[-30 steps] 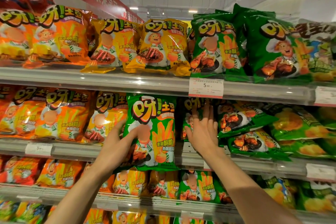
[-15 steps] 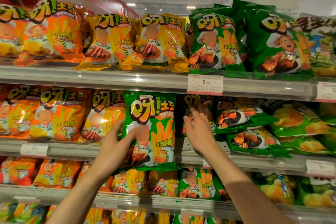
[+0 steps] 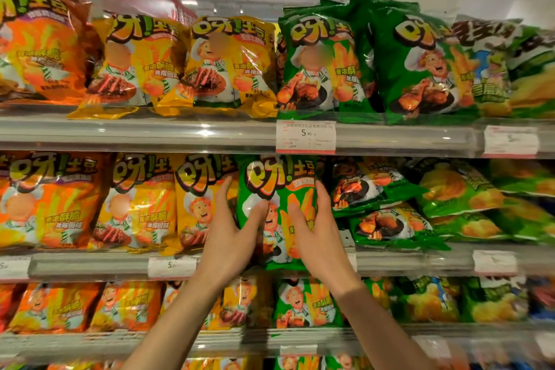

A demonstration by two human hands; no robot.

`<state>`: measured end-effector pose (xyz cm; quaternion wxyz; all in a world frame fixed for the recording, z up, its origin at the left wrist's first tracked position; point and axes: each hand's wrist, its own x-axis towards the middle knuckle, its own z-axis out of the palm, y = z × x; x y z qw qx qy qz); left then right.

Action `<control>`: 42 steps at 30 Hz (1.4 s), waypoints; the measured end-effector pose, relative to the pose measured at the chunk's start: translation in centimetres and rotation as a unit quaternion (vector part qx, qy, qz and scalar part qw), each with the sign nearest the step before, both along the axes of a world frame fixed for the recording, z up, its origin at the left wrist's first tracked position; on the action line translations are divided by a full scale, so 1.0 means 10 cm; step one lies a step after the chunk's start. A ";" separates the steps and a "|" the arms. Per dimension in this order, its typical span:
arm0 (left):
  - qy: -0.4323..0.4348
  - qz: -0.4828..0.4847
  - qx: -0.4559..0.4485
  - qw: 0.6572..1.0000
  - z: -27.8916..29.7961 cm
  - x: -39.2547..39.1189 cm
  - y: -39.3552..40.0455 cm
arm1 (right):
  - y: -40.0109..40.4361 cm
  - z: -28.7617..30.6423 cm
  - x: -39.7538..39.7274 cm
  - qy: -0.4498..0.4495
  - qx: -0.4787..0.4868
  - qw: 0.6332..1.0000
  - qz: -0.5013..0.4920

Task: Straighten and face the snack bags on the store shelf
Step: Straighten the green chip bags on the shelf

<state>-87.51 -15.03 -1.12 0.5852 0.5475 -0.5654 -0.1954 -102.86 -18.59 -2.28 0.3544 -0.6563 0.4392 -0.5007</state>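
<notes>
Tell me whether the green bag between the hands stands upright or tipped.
Upright, front facing out: the green bag shows its logo level on top, with the left hand and right hand gripping its sides.

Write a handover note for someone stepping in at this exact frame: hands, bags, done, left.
Left hand and right hand grip the sides of the green bag, upright and facing out at the middle shelf.
Done: the yellow bags to its left stand facing forward.
Left: set this bag in place; the green bags lying flat to its right need standing up.
</notes>
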 end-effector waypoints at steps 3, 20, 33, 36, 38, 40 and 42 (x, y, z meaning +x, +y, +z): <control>-0.044 -0.008 0.001 0.999 0.00 -0.08 -0.13 | -0.13 0.08 0.06 0.057 -0.040 0.996 -0.047; -0.116 -0.074 0.034 0.990 -0.11 -0.29 -0.64 | -0.18 -0.12 -0.25 0.375 -0.235 0.887 -0.133; -0.101 -0.067 0.009 0.993 -0.20 -0.10 -0.47 | -0.20 -0.05 -0.48 0.358 -0.240 0.899 -0.080; -0.055 -0.079 0.019 0.995 -0.22 0.01 -0.29 | -0.09 0.02 -0.51 0.288 -0.242 0.921 -0.099; -0.052 -0.069 0.015 0.996 -0.24 0.05 -0.16 | 0.01 0.00 -0.54 0.228 -0.255 0.936 -0.084; -0.031 -0.071 0.017 0.997 -0.26 0.07 -0.02 | 0.15 -0.04 -0.56 0.168 -0.238 0.953 -0.080; 0.003 -0.080 0.032 0.996 -0.33 0.09 0.12 | 0.29 -0.10 -0.59 0.120 -0.143 0.979 -0.084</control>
